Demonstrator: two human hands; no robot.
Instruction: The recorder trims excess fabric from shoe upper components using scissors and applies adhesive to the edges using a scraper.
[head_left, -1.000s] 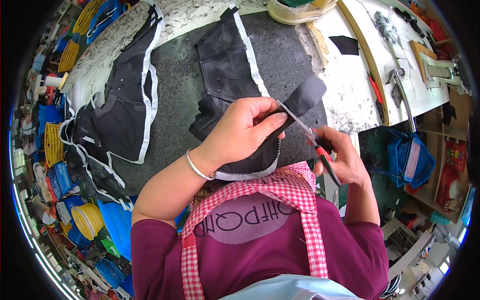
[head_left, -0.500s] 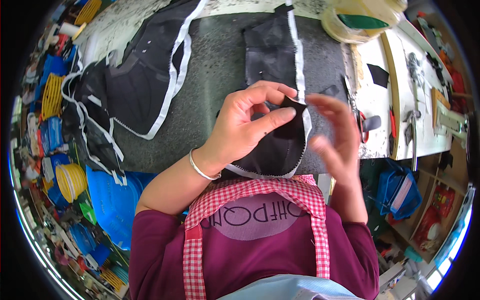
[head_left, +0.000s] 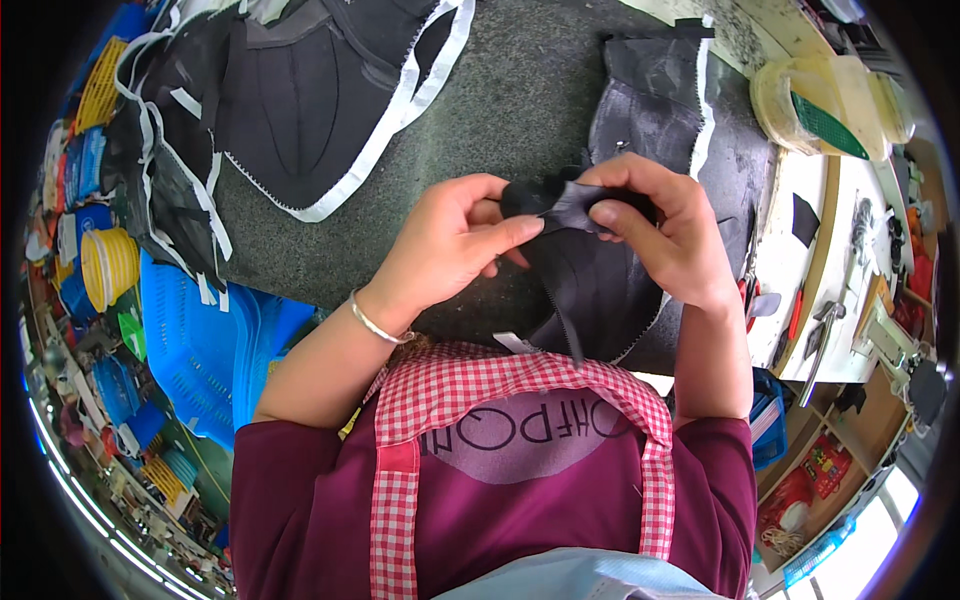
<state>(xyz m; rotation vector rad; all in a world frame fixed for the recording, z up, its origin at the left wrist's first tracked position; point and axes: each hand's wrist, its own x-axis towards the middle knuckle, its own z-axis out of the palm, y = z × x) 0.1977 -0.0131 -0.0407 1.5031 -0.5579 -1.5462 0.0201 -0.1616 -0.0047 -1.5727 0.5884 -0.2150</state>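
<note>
Together, two hands point(head_left: 440, 245) point(head_left: 680, 240), one held garment point(head_left: 572, 208)

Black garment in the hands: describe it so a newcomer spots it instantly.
Start at the dark grey work surface; on its right half lies a black garment with white edging. The left hand and right hand both pinch its fabric, whereas the similar garment at left lies untouched.

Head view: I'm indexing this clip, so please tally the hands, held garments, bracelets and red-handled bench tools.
Left hand and right hand: 2
Black garment held between them: 1
Bracelet: 1
Red-handled tools, scissors (partly hidden) and slim tool: 2
Total: 6
</note>
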